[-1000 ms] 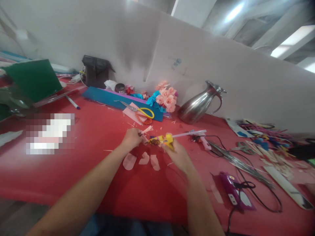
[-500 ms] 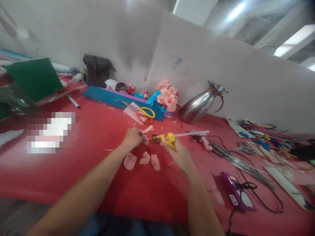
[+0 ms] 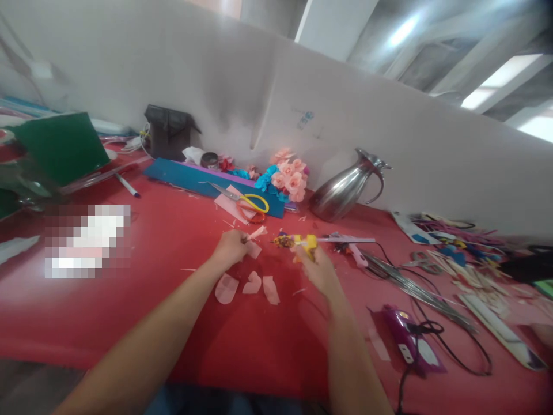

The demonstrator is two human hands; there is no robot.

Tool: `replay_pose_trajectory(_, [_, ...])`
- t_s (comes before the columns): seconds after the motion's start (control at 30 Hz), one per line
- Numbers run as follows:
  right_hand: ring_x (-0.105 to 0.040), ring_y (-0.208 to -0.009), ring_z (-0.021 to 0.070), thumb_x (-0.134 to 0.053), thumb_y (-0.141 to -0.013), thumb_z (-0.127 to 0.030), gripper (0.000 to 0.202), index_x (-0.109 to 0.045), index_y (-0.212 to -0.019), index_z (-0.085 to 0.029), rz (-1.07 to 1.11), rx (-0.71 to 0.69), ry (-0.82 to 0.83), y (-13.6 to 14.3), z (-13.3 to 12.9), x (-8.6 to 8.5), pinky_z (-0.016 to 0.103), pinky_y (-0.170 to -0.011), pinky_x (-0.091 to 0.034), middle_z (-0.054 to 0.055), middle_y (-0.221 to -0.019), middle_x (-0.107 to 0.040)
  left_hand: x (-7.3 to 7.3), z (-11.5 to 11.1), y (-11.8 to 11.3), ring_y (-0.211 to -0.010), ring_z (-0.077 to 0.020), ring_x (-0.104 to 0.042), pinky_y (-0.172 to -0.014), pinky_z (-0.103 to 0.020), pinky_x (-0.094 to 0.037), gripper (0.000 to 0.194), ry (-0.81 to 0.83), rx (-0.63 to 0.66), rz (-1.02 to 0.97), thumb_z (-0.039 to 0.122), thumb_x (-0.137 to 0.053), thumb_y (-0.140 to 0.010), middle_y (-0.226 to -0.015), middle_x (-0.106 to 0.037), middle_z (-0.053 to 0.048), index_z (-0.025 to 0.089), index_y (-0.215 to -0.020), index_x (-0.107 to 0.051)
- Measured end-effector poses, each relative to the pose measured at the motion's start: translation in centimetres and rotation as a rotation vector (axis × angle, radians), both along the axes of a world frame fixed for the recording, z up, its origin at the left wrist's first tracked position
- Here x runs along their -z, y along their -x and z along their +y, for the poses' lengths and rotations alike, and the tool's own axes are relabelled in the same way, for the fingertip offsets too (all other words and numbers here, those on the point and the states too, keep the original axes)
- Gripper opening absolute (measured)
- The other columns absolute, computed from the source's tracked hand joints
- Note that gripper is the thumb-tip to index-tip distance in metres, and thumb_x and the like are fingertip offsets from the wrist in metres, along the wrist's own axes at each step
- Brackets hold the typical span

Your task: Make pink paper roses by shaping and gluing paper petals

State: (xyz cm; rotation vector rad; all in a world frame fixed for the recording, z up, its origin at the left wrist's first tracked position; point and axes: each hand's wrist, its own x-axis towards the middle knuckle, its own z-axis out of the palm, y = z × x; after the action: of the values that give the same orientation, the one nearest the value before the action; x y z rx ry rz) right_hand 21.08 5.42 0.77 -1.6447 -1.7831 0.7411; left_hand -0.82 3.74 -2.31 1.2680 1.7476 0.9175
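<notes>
Pinched in my left hand [image 3: 231,248] is a small piece of pink paper [image 3: 254,248], with a rolled strip sticking up from the fingers. My right hand [image 3: 317,266] is wrapped round a yellow glue gun [image 3: 306,242], its nozzle pointing left, apart from the paper. A clear glue stick [image 3: 349,240] juts out of the gun's rear. Below the hands, several cut pink petals [image 3: 227,288] lie on the red table [image 3: 254,340].
Yellow-handled scissors [image 3: 254,202] rest on pink paper and a blue sheet [image 3: 185,174]. Behind stand paper flowers [image 3: 290,177] and a metal jug [image 3: 345,187]. Wires [image 3: 415,288], a purple box [image 3: 408,340] and a black cable lie at right.
My right hand has drawn the glue gun rightward, so its nozzle is now farther from the pink paper in my left hand. The camera view has shifted slightly.
</notes>
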Motion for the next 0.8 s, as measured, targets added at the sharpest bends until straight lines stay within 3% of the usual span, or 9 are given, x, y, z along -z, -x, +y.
replay_pose_trajectory(0.2, [-0.059, -0.062, 0.0217, -0.043, -0.076, -0.051, 0.043, -0.06, -0.087, -0.014, -0.237, 0.206, 0.102, -2.5, 1.9, -0.2, 0.03, -0.056, -0.041, 0.008, -0.067, -0.062, 0.1, 0.2, 0.1, -0.049, -0.0098, -0.05, -0.049, -0.02, -0.037, 0.006, -0.045, -0.031, -0.297, 0.015, -0.063, -0.059, -0.056, -0.056, 0.001, 0.015, -0.065, -0.062])
replay_pose_trajectory(0.27, [-0.06, -0.079, 0.0282, -0.043, -0.077, -0.048, 0.043, -0.06, -0.092, -0.012, -0.436, 0.29, 0.027, -3.2, 2.0, -0.6, 0.036, -0.066, -0.043, 0.016, -0.083, -0.064, 0.0, 0.2, 0.1, -0.05, -0.0095, -0.05, -0.049, -0.02, -0.037, 0.009, -0.078, -0.027, -0.337, 0.014, -0.063, -0.058, -0.057, -0.056, 0.001, 0.015, -0.067, -0.061])
replay_pose_trajectory(0.37, [-0.052, -0.1, 0.036, -0.047, -0.077, -0.042, 0.04, -0.06, -0.099, -0.011, -0.668, 0.395, -0.215, -2.8, 1.4, -1.6, 0.048, -0.079, -0.038, 0.024, -0.105, -0.058, -0.2, 0.1, 0.0, -0.052, -0.0086, -0.05, -0.049, -0.019, -0.037, 0.016, -0.159, 0.011, -0.323, 0.014, -0.063, -0.056, -0.06, -0.056, 0.003, 0.016, -0.071, -0.06])
replay_pose_trajectory(0.4, [-0.052, -0.101, 0.0349, -0.048, -0.077, -0.039, 0.036, -0.061, -0.098, -0.013, -0.662, 0.337, -0.27, -2.2, 1.2, -2.0, 0.049, -0.082, -0.037, 0.022, -0.105, -0.059, -0.3, 0.0, 0.0, -0.052, -0.0083, -0.049, -0.049, -0.019, -0.036, 0.019, -0.185, 0.023, -0.31, 0.014, -0.063, -0.056, -0.061, -0.056, 0.004, 0.017, -0.074, -0.059])
replay_pose_trajectory(0.47, [-0.055, -0.097, 0.028, -0.049, -0.077, -0.033, 0.027, -0.064, -0.092, -0.016, -0.542, 0.032, -0.308, -0.5, 0.8, -2.8, 0.044, -0.088, -0.037, 0.015, -0.099, -0.063, -0.6, -0.2, -0.2, -0.052, -0.0081, -0.049, -0.049, -0.018, -0.035, 0.026, -0.228, 0.051, -0.308, 0.015, -0.064, -0.056, -0.063, -0.056, 0.004, 0.018, -0.081, -0.058])
replay_pose_trajectory(0.53, [-0.054, -0.101, 0.0231, -0.053, -0.074, -0.028, 0.027, -0.064, -0.096, -0.019, -0.354, -0.283, -0.29, 1.5, 0.5, -3.5, 0.038, -0.093, -0.036, 0.009, -0.105, -0.063, -1.0, -0.5, -0.4, -0.054, -0.0089, -0.05, -0.05, -0.018, -0.036, 0.033, -0.252, 0.098, -0.323, 0.015, -0.065, -0.055, -0.063, -0.057, 0.004, 0.018, -0.088, -0.057])
replay_pose_trajectory(0.6, [-0.053, -0.105, 0.0206, -0.055, -0.073, -0.027, 0.031, -0.063, -0.102, -0.022, -0.183, -0.462, -0.2, 3.4, 0.4, -4.1, 0.035, -0.094, -0.036, 0.006, -0.112, -0.061, -1.4, -0.7, -0.5, -0.054, -0.0099, -0.052, -0.05, -0.019, -0.036, 0.037, -0.258, 0.161, -0.321, 0.016, -0.065, -0.056, -0.062, -0.059, 0.003, 0.018, -0.091, -0.056])
replay_pose_trajectory(0.7, [-0.059, -0.092, 0.02, -0.055, -0.073, -0.03, 0.024, -0.067, -0.093, -0.023, -0.098, -0.589, -0.028, 5.0, 0.3, -4.6, 0.032, -0.083, -0.042, 0.002, -0.098, -0.068, -1.6, -0.8, -0.5, -0.053, -0.0099, -0.05, -0.048, -0.018, -0.033, 0.033, -0.265, 0.204, -0.277, 0.017, -0.065, -0.057, -0.063, -0.06, 0.002, 0.017, -0.088, -0.054])
replay_pose_trajectory(0.8, [-0.061, -0.074, 0.0192, -0.058, -0.071, -0.033, 0.017, -0.07, -0.074, -0.021, -0.092, -0.531, -0.006, 5.5, 0.3, -4.3, 0.028, -0.069, -0.044, 0.001, -0.075, -0.07, -1.4, -0.7, -0.5, -0.051, -0.0088, -0.046, -0.047, -0.018, -0.03, 0.029, -0.286, 0.204, -0.237, 0.019, -0.064, -0.059, -0.062, -0.059, 0.002, 0.018, -0.085, -0.052])
